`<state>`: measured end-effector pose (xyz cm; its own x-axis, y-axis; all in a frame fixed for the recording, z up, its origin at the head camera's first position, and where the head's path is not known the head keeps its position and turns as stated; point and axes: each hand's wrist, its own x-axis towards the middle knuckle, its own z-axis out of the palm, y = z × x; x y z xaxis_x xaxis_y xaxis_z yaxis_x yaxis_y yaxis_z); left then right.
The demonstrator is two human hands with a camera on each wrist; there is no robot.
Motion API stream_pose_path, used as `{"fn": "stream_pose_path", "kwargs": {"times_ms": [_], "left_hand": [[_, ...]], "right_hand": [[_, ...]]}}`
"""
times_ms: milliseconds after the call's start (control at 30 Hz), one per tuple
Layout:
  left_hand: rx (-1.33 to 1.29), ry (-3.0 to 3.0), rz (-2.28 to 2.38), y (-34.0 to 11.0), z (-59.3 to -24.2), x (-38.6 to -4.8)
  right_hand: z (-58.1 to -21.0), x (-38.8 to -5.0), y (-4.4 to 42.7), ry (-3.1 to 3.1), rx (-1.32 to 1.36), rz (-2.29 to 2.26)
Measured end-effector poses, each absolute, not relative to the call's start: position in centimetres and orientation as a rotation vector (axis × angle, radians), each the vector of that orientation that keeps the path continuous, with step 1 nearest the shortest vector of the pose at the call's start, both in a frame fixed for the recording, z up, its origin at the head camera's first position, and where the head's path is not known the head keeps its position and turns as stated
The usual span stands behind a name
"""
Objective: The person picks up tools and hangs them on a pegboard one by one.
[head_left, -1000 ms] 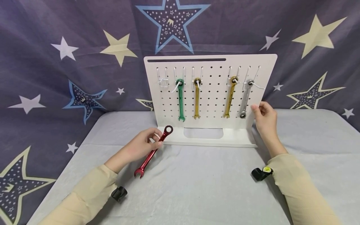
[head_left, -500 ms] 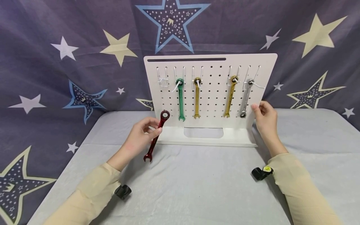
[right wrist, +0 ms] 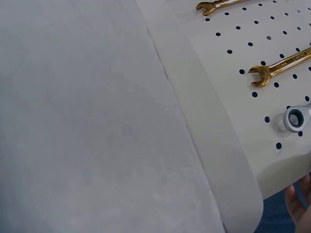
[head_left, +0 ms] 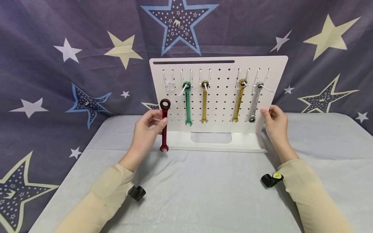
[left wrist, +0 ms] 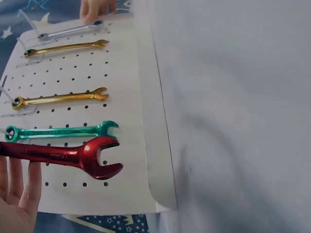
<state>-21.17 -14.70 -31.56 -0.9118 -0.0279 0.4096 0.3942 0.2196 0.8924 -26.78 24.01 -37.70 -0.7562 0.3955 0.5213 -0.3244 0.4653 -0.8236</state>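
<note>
Near the pegboard's left edge, my left hand pinches a red ratcheting wrench between thumb and fingers. The wrench hangs nearly upright, ring end up and open end down, in front of the white pegboard. An unoccupied white hook is above it. In the left wrist view the open jaw of the red wrench lies beside the green wrench. My right hand grips the board's right edge, thumb on the front; its other fingers are partly hidden.
On the board's hooks hang the green wrench, two gold wrenches, one left and one right, and a silver wrench. The board's base stands on a grey cloth-covered table. A star-patterned curtain hangs behind.
My left hand has raised the red wrench toward the board's left side and turned it from slanted to nearly upright. The right hand has stayed at the board's edge.
</note>
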Motion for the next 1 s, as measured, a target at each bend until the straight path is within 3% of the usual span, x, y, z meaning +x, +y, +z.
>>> {"fn": "stream_pose_path", "kwargs": {"times_ms": [367, 1000], "left_hand": [[-0.240, -1.895, -1.960, -13.5, -31.1, -23.2], [-0.181, -1.889, -1.902, -12.7, -30.6, -25.1]], "right_hand": [[-37.8, -26.8, 24.0, -2.024, -0.058, 1.337], [-38.0, -27.1, 24.2, -2.042, -0.069, 1.321]]}}
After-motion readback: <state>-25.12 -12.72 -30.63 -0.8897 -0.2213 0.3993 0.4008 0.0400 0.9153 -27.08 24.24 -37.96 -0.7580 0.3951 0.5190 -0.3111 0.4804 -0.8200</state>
